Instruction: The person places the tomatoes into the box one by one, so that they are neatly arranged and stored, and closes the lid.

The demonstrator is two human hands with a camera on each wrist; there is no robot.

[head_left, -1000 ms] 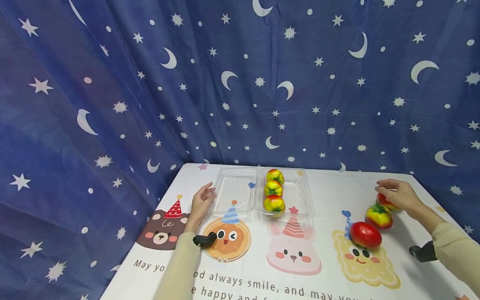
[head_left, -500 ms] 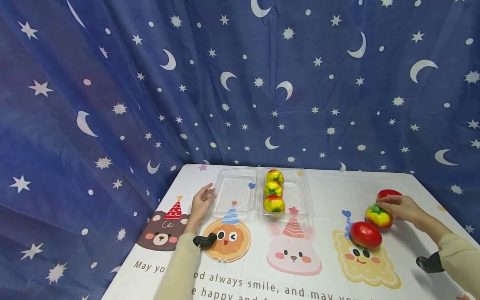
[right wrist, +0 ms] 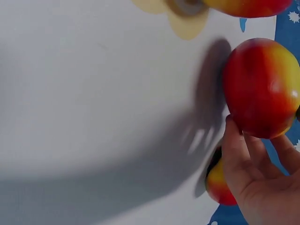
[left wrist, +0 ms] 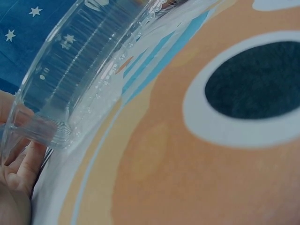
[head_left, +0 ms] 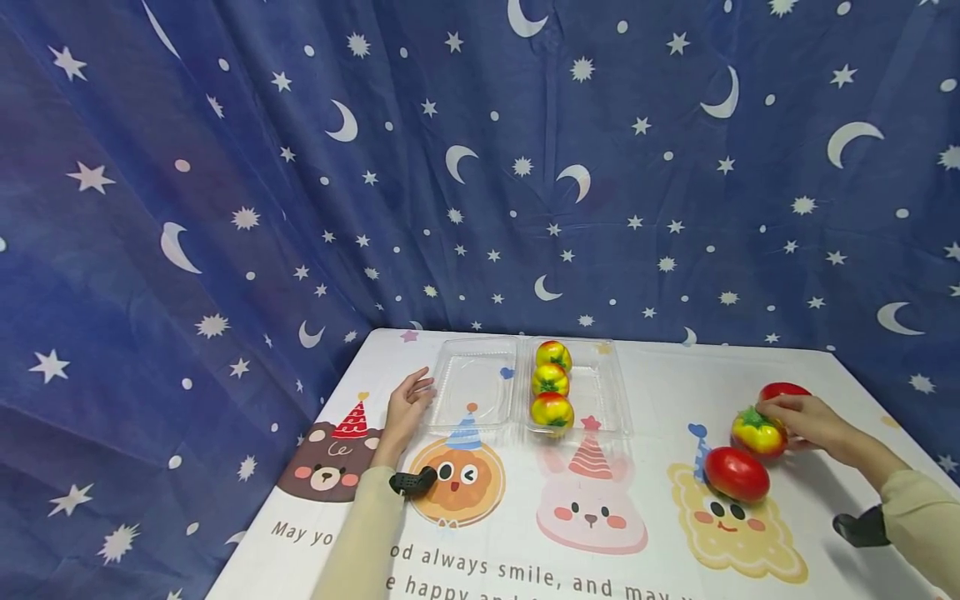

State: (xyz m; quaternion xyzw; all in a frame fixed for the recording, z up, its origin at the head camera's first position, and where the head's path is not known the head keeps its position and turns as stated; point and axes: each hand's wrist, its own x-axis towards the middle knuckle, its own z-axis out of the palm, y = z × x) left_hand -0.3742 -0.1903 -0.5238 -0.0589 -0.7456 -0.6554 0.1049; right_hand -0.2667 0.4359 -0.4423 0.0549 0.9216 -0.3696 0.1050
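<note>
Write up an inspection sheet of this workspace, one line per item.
Surface: table under a white cartoon-animal cloth with printed lettering.
Job's things: clear plastic clamshell box, open flat; three yellow-red tomatoes in a row in its right half; left half bare. Three loose tomatoes at the right: yellow-red tomatoes, red one, another red one behind.
Clutter: nothing seen.
Hands: left hand touches the box's left edge; right hand grips the yellow-red tomato.
Cables: nothing seen; black wrist mounts only.
Surroundings: blue moon-and-star curtain behind.
</note>
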